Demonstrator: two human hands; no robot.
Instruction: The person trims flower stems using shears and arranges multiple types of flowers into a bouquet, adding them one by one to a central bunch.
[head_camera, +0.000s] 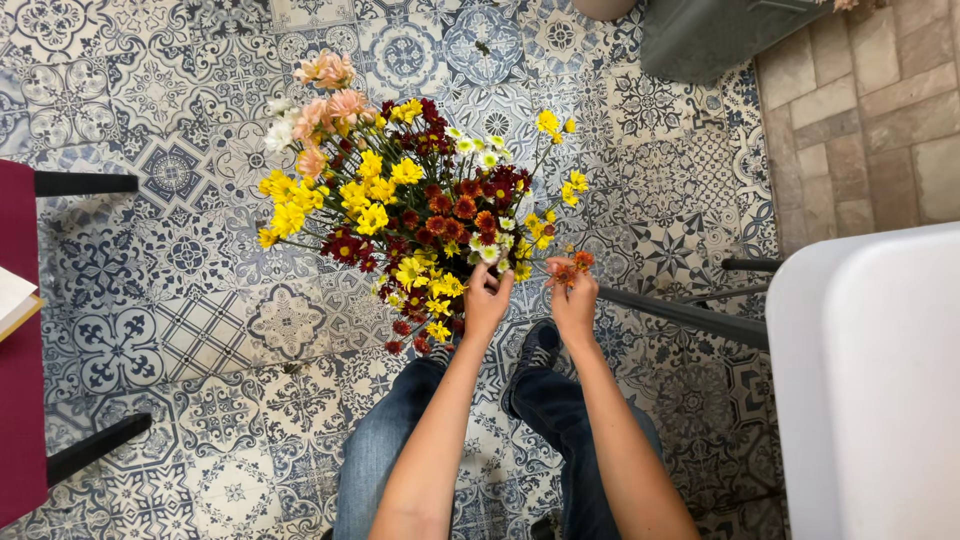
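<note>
Two hands meet at the near edge of the bouquet (400, 210), a dense bunch of yellow, dark red, orange, white and peach blooms held out over the patterned tile floor (180, 300), in front of our knees. We note the left hand (487, 300) closed around the gathered stems beneath the flower heads; the stems themselves are hidden by the fingers and blooms. We note the right hand (574, 300) pinched, thumb against fingertips, on a small orange sprig (572, 264) that stands just beside the bunch, apart from the main mass. We judge the work to be at the stage of adding or placing a single stem into the arrangement. The next move, in our judgement, calls for guiding that sprig in among the held stems while the left grip loosens only enough to admit it, lest the bunch splay. Below, jeans (400, 440) and a dark shoe (535, 350) are in view. A white table (870, 400) stands to the right, a dark red surface (20, 380) with black legs to the left.
</note>
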